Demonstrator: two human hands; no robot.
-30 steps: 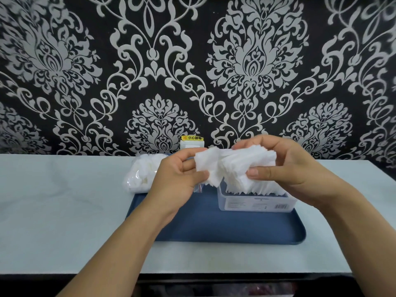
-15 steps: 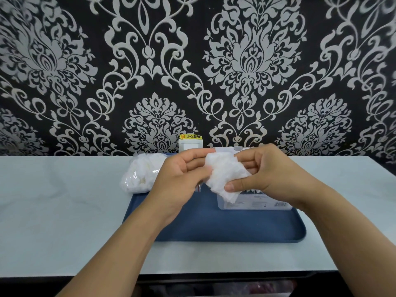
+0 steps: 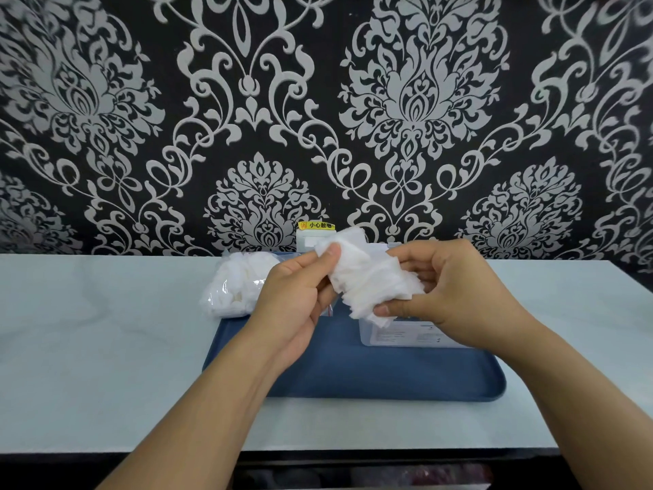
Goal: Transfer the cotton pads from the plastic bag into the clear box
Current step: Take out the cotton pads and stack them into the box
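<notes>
Cotton pads (image 3: 367, 281), a white bunch of them, are held in the air between both hands, above the blue tray (image 3: 371, 380) and just in front of the clear box (image 3: 399, 335). The left hand (image 3: 296, 298) pinches the upper left end of the bunch with thumb and fingers. The right hand (image 3: 448, 295) grips the lower right part, its thumb under the pads and its fingers curled over them. The 2 hands are close together, joined only by the pads. The clear box stands on the right part of the tray, partly hidden by the right hand. The plastic bag (image 3: 236, 288), with more white pads inside, lies at the tray's far left corner, partly on the pale worktop (image 3: 106, 348).
</notes>
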